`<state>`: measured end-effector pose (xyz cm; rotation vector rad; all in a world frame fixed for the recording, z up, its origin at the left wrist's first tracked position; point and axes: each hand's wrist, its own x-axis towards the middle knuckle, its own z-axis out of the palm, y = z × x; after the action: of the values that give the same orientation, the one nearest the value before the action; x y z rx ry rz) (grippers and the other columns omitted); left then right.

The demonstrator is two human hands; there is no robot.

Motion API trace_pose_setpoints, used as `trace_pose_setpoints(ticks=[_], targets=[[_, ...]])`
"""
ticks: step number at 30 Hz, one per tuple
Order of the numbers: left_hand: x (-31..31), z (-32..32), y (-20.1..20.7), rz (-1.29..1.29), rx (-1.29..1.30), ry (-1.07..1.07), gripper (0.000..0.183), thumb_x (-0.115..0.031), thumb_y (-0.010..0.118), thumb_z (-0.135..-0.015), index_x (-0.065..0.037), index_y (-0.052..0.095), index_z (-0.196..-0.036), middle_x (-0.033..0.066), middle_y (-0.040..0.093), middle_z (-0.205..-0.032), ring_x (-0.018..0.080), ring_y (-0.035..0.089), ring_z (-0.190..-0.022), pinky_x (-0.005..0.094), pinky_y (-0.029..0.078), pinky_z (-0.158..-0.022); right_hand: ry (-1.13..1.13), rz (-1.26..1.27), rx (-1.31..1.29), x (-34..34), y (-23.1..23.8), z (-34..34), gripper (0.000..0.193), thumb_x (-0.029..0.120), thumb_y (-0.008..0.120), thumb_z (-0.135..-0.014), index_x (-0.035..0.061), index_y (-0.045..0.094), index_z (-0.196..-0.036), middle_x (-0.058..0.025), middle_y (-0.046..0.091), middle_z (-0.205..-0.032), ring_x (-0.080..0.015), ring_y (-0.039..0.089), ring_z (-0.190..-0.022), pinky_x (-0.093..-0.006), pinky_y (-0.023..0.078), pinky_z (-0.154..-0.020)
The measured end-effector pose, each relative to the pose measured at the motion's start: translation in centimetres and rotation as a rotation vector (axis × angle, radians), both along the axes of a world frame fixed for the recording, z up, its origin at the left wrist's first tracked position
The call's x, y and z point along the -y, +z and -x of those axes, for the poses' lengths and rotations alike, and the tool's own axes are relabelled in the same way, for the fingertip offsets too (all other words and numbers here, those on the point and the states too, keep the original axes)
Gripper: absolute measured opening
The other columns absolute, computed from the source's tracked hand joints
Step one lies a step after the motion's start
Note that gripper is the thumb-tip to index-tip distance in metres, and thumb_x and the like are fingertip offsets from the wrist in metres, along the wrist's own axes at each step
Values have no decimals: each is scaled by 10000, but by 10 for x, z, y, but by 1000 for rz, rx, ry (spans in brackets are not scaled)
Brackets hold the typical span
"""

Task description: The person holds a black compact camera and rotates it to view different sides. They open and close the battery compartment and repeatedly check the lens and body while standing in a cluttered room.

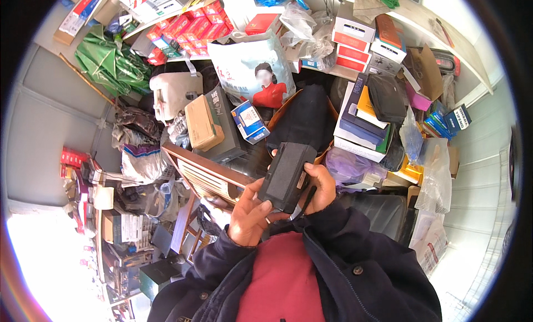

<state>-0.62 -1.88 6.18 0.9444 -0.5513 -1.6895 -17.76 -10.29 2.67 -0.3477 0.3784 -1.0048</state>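
Observation:
Both my hands hold a black, oblong, box-shaped device (286, 175) in front of my chest, tilted with its top end up and to the right. My left hand (247, 215) grips its lower left corner, the thumb lying on the near edge. Along the right side my right hand (321, 190) is closed on it, thumb on its upper edge. A dark strap (306, 203) hangs down beside the right fingers. What kind of device it is, I cannot tell. Just beyond it lies a black cloth or bag (305, 114) in an orange-edged holder.
A blue and white box (250, 122) and a brown carton (204, 122) sit ahead to the left. Stacked boxes with a black pouch (387, 97) stand at right. A white printed bag (252, 67) leans under the shelf. A wooden chair-like frame (208, 166) is near my left arm.

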Motion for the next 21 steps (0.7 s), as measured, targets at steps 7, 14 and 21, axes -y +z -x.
trace_pose_setpoints(ticks=[7, 14, 21], targets=[[-4, 4, -1, 184, 123, 92, 650, 42, 672, -995, 11, 389, -1580, 200, 580, -1462, 301, 654, -1271, 409, 574, -1041, 53, -3, 83, -5, 4, -6, 761, 489, 473, -1003, -36, 450, -1554, -300, 552, -1511, -402, 622, -1327, -501, 514, -1132], [-9, 6, 12, 366, 533, 5, 728, -66, 820, -934, -2, 455, -1561, 184, 682, -1337, 261, 710, -1183, 386, 537, -1058, -44, -58, 198, -8, 4, -3, 779, 564, 451, -1027, 17, 438, -1581, -274, 570, -1505, -394, 646, -1293, -509, 564, -1071], [-10, 8, 18, 520, 634, 22, 752, -19, 826, -893, 8, 445, -1540, 152, 772, -1163, 247, 748, -1141, 369, 488, -1084, -167, 241, -97, -9, -21, 2, 803, 611, 383, -1039, 21, 447, -1581, -280, 557, -1513, -372, 691, -1212, -484, 569, -1051]])
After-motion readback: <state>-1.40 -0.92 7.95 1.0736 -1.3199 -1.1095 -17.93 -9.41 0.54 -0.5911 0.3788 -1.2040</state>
